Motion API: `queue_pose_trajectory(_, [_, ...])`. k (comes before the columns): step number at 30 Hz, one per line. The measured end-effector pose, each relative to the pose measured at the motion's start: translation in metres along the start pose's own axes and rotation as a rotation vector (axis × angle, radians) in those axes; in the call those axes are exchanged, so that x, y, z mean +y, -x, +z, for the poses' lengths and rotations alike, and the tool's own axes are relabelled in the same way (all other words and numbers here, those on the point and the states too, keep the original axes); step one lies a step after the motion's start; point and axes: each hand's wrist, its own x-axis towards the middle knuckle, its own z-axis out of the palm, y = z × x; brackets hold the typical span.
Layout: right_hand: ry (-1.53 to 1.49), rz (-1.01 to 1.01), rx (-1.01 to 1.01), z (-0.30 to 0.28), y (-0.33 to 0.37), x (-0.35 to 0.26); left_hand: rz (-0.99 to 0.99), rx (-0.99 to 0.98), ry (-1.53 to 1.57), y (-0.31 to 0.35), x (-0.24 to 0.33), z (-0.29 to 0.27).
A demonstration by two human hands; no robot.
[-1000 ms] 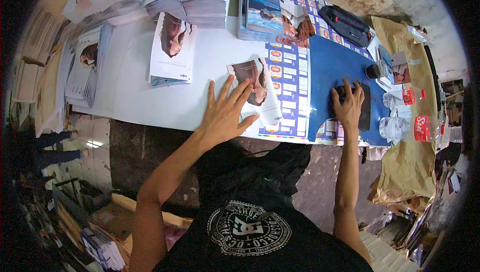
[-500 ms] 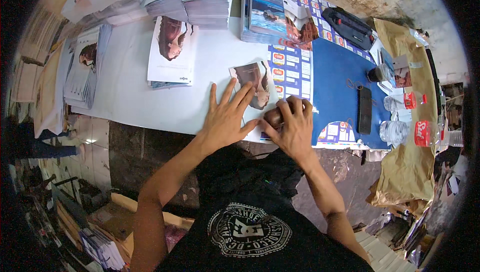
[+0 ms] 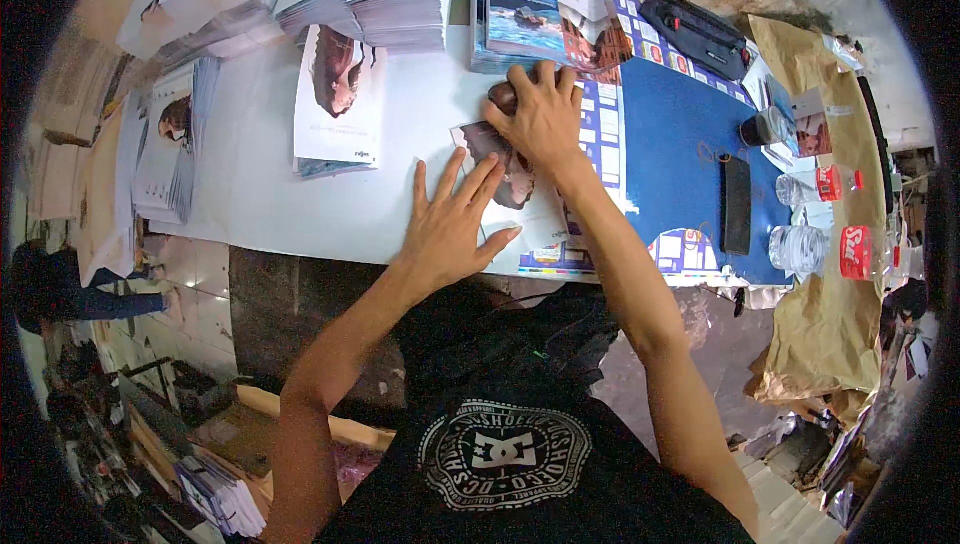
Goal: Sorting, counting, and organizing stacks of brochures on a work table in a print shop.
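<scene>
A white booklet with a picture of a person on its cover lies slightly turned on the white tabletop. My left hand is spread flat, its fingertips resting on the booklet's left part and its thumb apart. My right hand is closed round a smooth, rounded brown lump at the booklet's far edge; what the lump is made of cannot be told. My right hand and wrist cover the booklet's far right part.
A small pile of similar booklets lies left of my hands. Tall booklet stacks and a blue-covered stack stand behind. On the right are a blue sheet, a black oblong object, a dark cup and plastic bottles.
My right hand has moved away from me with the brown lump, from the booklet's near right edge to its far edge. My left hand has stayed spread on the booklet.
</scene>
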Motion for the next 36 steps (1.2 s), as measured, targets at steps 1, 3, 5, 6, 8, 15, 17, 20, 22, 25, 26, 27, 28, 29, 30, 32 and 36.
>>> queue_pose_trajectory(1, [-0.020, 0.009, -0.038, -0.003, 0.000, 0.002, -0.008, -0.020, -0.003, -0.001, 0.001, 0.000])
queue_pose_trajectory(3, [-0.067, -0.010, -0.037, -0.008, 0.017, 0.006, -0.018, -0.040, -0.011, -0.001, 0.002, -0.002])
queue_pose_trajectory(5, [-0.125, -0.036, -0.048, -0.030, 0.045, 0.006, -0.021, -0.005, 0.002, 0.001, 0.003, -0.004])
queue_pose_trajectory(6, [-0.123, -0.027, -0.095, -0.044, 0.064, 0.004, -0.017, -0.005, 0.005, 0.001, 0.003, -0.005])
queue_pose_trajectory(8, [-0.129, -0.010, -0.160, -0.074, 0.102, 0.000, -0.015, -0.021, 0.012, 0.002, 0.000, -0.008])
queue_pose_trajectory(15, [-0.125, 0.015, -0.182, -0.120, 0.153, 0.001, -0.063, 0.004, -0.002, -0.016, 0.026, -0.022])
queue_pose_trajectory(17, [-0.209, 0.141, -0.127, -0.117, 0.151, 0.019, -0.002, 0.088, 0.106, -0.025, 0.051, -0.017])
queue_pose_trajectory(20, [-0.244, 0.295, 0.038, -0.125, 0.130, 0.025, 0.080, -0.012, 0.077, 0.000, 0.095, -0.004])
queue_pose_trajectory(22, [-0.260, 0.120, 0.042, -0.116, 0.112, 0.024, 0.054, 0.058, 0.052, 0.015, 0.101, 0.012])
queue_pose_trajectory(25, [-0.184, 0.022, -0.144, -0.085, 0.086, 0.011, 0.053, 0.035, 0.077, 0.019, 0.097, 0.019])
queue_pose_trajectory(26, [-0.109, -0.011, -0.190, -0.063, 0.080, 0.008, 0.054, 0.031, 0.070, 0.019, 0.098, 0.020])
queue_pose_trajectory(27, [-0.067, -0.050, -0.069, -0.041, 0.068, 0.005, 0.042, 0.002, 0.072, 0.019, 0.098, 0.021])
queue_pose_trajectory(28, [-0.064, -0.016, -0.093, -0.030, 0.054, 0.004, 0.033, -0.024, 0.080, 0.018, 0.099, 0.023])
queue_pose_trajectory(29, [-0.051, -0.006, -0.078, -0.020, 0.036, 0.006, 0.031, -0.023, 0.059, 0.015, 0.103, 0.024])
queue_pose_trajectory(30, [-0.039, 0.010, -0.063, -0.011, 0.023, 0.007, 0.036, -0.030, 0.048, 0.016, 0.104, 0.024])
queue_pose_trajectory(32, [-0.051, -0.011, -0.070, 0.000, 0.010, 0.010, 0.052, 0.028, -0.025, 0.018, 0.104, 0.026])
queue_pose_trajectory(36, [-0.081, -0.089, 0.039, 0.001, 0.024, 0.037, 0.161, 0.145, 0.045, 0.054, 0.085, 0.046])
